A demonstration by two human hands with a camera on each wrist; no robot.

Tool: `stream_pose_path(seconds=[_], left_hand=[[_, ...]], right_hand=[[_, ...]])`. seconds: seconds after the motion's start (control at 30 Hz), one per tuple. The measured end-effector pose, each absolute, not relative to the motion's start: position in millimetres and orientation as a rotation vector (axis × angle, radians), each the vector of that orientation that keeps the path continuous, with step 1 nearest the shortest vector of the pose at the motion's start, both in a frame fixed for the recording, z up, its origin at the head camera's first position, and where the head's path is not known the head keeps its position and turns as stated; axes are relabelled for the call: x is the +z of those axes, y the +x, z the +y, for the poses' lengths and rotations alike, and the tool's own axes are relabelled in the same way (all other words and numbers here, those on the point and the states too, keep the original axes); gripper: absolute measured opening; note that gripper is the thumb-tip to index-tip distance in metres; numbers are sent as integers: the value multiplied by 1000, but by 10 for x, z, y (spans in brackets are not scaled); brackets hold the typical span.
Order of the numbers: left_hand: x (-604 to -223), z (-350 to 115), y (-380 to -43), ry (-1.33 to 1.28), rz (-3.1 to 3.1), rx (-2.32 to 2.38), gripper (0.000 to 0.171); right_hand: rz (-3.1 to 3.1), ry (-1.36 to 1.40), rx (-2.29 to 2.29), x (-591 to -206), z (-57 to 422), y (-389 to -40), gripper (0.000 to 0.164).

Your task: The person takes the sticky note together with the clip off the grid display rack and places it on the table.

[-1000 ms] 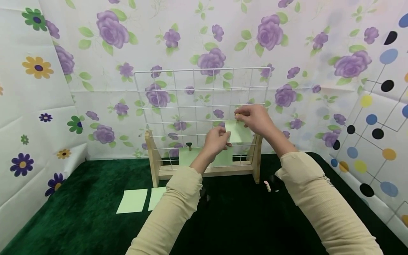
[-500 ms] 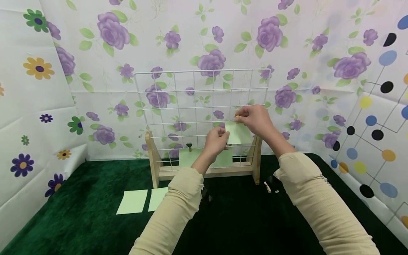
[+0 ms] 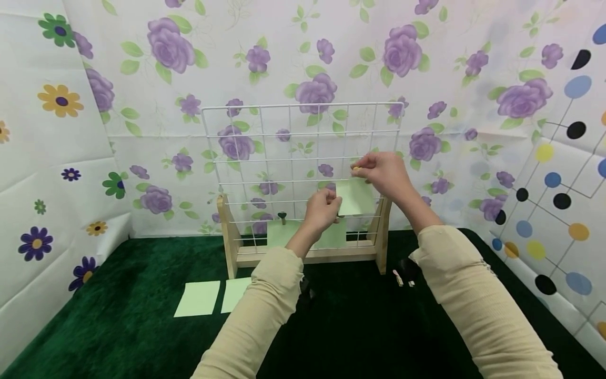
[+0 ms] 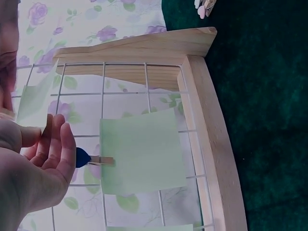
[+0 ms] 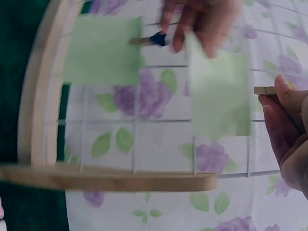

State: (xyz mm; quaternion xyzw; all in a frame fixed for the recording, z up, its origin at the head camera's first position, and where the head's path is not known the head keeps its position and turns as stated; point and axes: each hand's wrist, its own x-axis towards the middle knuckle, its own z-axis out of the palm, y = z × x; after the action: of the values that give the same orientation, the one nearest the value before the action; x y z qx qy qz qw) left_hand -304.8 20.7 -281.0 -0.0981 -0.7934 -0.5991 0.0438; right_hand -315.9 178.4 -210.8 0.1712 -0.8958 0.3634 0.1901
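My left hand (image 3: 321,210) pinches the left edge of a pale green square of paper (image 3: 357,199), which lies against the white wire grid (image 3: 303,105). My right hand (image 3: 385,176) pinches a small wooden clothespin (image 5: 264,90) with a yellow decoration, just above the paper's top edge. Lower on the grid hang two more pale green sheets. A clothespin with a dark green heart (image 3: 282,216) clips the left sheet (image 3: 279,234). A blue-topped clothespin (image 4: 83,158) clips the other sheet (image 4: 144,159), close beside my left fingers.
Wooden feet and a crossbar (image 3: 341,256) hold the grid upright on dark green cloth (image 3: 142,347). Two loose green sheets, one on the left (image 3: 198,299) and one partly behind my left sleeve (image 3: 235,293), lie in front. Small clothespins (image 3: 399,278) lie right of the stand.
My right hand has risen slightly with the clothespin, away from the paper's top edge. The left hand keeps its pinch on the paper almost unmoved.
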Motion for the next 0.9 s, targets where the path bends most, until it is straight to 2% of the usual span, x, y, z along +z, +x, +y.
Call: stream_pose_path(seconds=[0.3,0.53,0.73,0.9], left_hand=[[-2909,133,-3015,-305,-2440,-1849,19],[-2972,7,-3005,-321,-2460,-1862,26],[-3024,-122,-2979,-316,-2445,-1909,25],[-3067,-238,-2933,-281,-2421,-1970,22]], right_hand=[[-2455,472,1124,-2088,1820,-3142,18],[-2492,488,1183,-2148,1820,-3118,30],[-2496,502,1128,-2232,1835,-3066,25],[-2502,516,1110,-2332,1838,-3023,27]])
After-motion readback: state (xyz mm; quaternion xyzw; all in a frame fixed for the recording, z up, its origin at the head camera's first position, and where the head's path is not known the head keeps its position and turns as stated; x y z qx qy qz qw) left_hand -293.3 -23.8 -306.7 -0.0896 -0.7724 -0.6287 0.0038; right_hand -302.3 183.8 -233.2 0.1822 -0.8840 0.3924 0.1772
